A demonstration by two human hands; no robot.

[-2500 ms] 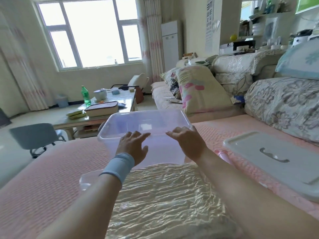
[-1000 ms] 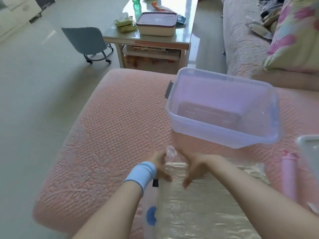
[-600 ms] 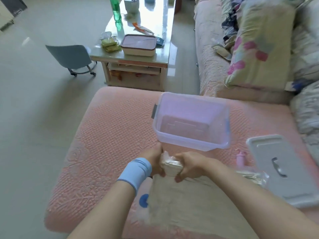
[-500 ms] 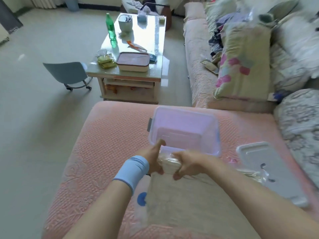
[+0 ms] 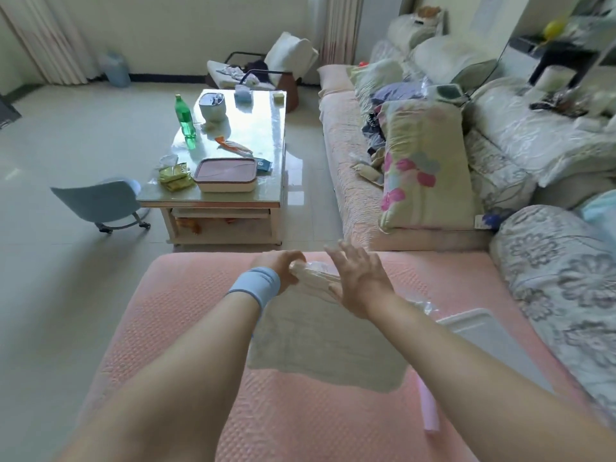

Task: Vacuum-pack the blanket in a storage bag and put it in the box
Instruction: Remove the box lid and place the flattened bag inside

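Observation:
The vacuum-packed blanket [image 5: 320,345], a flat cream slab in a clear storage bag, is raised off the pink bed cover [image 5: 186,328] with its far end up. My left hand [image 5: 278,268], with a blue wristband, grips that far end. My right hand [image 5: 356,278] lies flat against the same end with its fingers spread. The clear storage box is hidden from view behind the raised pack and my hands.
The box's grey lid [image 5: 493,345] lies on the bed at right, with a pink pump [image 5: 428,411] beside it. Beyond the bed stand a glass coffee table [image 5: 270,181], a blue chair [image 5: 100,201], and a sofa with a floral pillow [image 5: 423,168].
The pack has been lifted higher off the bed and now covers the box. My right hand has gone from gripping the pack's end to lying spread against it.

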